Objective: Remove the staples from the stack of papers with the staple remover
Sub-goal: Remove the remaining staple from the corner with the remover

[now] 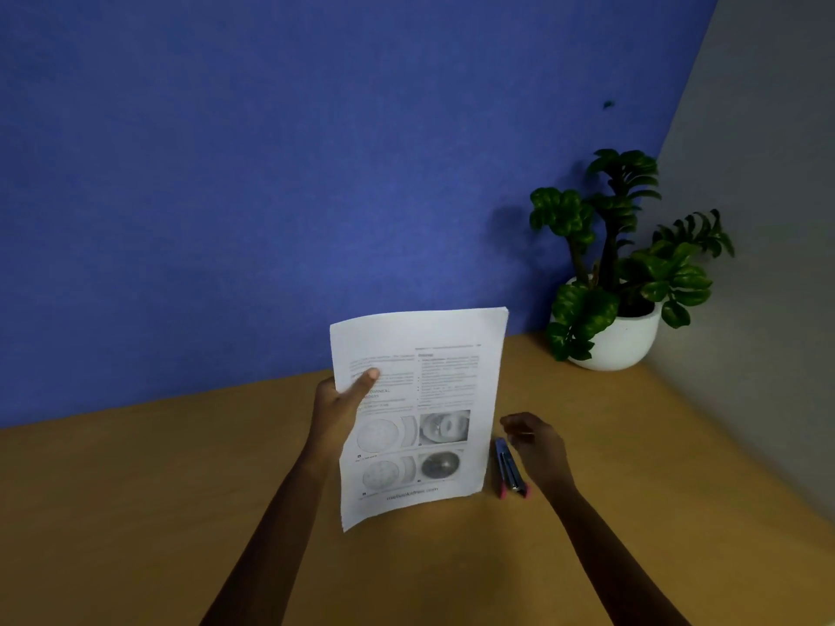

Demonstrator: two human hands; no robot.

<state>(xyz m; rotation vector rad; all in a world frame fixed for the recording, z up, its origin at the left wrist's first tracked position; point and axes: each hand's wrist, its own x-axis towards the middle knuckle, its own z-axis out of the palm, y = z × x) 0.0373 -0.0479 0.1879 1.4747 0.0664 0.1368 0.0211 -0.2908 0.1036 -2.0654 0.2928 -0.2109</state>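
Observation:
My left hand (336, 406) holds a stack of printed papers (433, 390) by its left edge, thumb on the front page, and the stack is raised above the wooden desk (135, 490). The front page shows text and several round grey pictures. No staple can be made out at this size. The staple remover (509, 467), blue and metal with pink ends, lies flat on the desk just right of the papers. My right hand (535, 445) hovers right beside it with curled fingers, holding nothing; whether it touches the tool is unclear.
A green plant in a white pot (619, 341) stands at the desk's back right corner. A blue wall (271, 173) runs behind the desk and a grey wall (768, 219) closes the right side.

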